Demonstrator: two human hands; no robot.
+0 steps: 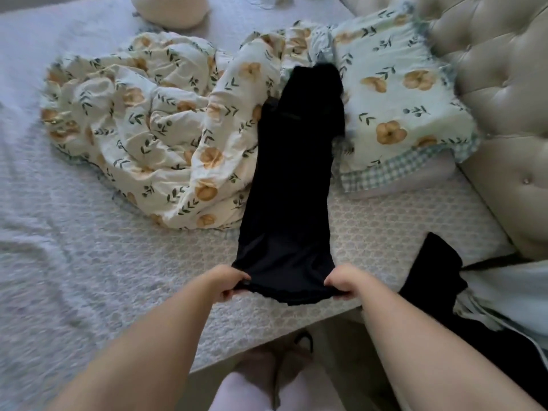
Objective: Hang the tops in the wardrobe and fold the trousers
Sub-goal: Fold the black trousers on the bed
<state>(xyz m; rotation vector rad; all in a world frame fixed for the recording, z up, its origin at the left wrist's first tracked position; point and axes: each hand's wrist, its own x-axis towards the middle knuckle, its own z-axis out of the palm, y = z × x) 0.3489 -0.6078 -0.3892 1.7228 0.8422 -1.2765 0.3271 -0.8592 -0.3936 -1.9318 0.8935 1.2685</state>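
Black trousers (289, 185) lie lengthwise on the bed (89, 262), running straight away from her; left hand (229, 284) and right hand (341, 284) pinch the near-end corners, equally close.

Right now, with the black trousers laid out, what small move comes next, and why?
Probably carry the near end forward onto the far end, folding them in half: the black trousers lie stretched out, and the left hand and right hand grip the near corners.

One left hand (229, 284), one right hand (344, 283), one pair of trousers (287, 188), one other dark garment (436, 268), one quilt (142, 120), one pillow (400, 99), one cushion (170, 10).
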